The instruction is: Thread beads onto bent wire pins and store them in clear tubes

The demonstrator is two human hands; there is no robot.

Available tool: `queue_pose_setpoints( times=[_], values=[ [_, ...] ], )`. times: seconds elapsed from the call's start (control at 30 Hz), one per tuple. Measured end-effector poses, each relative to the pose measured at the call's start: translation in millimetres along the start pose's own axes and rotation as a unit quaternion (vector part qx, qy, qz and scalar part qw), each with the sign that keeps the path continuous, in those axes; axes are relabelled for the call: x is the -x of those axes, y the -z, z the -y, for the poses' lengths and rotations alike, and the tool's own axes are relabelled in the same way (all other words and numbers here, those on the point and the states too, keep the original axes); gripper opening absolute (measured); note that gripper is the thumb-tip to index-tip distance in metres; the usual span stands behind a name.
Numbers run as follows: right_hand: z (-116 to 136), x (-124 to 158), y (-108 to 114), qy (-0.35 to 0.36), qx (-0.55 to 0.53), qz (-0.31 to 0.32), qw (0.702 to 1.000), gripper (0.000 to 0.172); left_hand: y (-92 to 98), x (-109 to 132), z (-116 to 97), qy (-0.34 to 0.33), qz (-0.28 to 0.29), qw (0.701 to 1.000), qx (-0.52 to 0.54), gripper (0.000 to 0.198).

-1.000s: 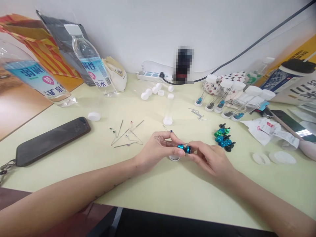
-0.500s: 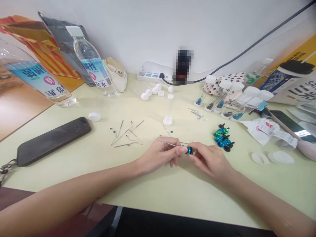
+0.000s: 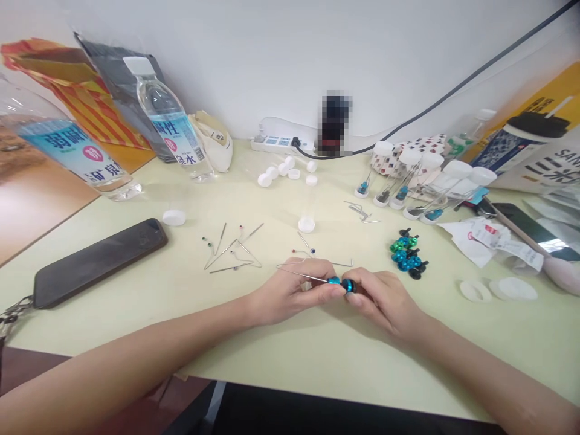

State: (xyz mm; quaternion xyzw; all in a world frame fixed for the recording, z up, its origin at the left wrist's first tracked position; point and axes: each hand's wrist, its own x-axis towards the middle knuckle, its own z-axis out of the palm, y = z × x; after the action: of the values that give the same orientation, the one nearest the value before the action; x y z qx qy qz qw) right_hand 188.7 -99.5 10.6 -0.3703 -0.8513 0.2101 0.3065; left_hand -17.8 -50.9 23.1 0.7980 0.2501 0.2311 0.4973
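In the head view, my left hand (image 3: pixel 290 293) is closed, thumb and fingers pinching a thin metal rod with a blue metallic collar (image 3: pixel 334 281). My right hand (image 3: pixel 385 299) is closed too, its fingertips on the blue-and-black knob (image 3: pixel 348 285) at the rod's right end. The rod points left across my left fingers. Beyond the hands lie several bent metal pins with small coloured ends (image 3: pixel 233 244). To the right of my right hand sits a pile of blue, green and black knobs (image 3: pixel 408 257).
Several capped clear tubes (image 3: pixel 403 175) stand at the back right, and an upright clear tube with a white cap (image 3: pixel 307 225) is ahead. A phone (image 3: pixel 99 263) lies left, near water bottles (image 3: pixel 170 121). Loose L-shaped metal keys (image 3: pixel 360 211), white caps (image 3: pixel 285 167) and paper slips (image 3: pixel 493 241) are about.
My left thumb has slid lower, so the blue collar shows between the hands. The rod and knob have dropped slightly. Both hands keep their hold.
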Motion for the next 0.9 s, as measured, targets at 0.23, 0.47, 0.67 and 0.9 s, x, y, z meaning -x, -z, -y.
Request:
queue_pose_setpoints(
  times=[0.23, 0.47, 0.67, 0.9],
  values=[
    [-6, 1, -2, -0.005, -0.002, -0.009, 1.0, 0.018, 1.5, -1, 4, -0.029, -0.011, 0.999, -0.038, 0.025],
    [0, 0, -3, -0.065, -0.136, 0.05, 0.987, 0.025, 0.0, 2, 2, -0.034, 0.007, 0.997, -0.067, 0.029],
    [1, -3, -5, -0.101, -0.177, 0.049, 0.978, 0.033, 1.9, -1, 4, -0.039, -0.01, 0.995, -0.091, 0.031],
    [-14, -10, 6, -0.157, -0.012, -0.069, 0.985, 0.029, 32.0, -14, 11, -0.013, -0.154, 0.984, -0.09, 0.024]
  ],
)
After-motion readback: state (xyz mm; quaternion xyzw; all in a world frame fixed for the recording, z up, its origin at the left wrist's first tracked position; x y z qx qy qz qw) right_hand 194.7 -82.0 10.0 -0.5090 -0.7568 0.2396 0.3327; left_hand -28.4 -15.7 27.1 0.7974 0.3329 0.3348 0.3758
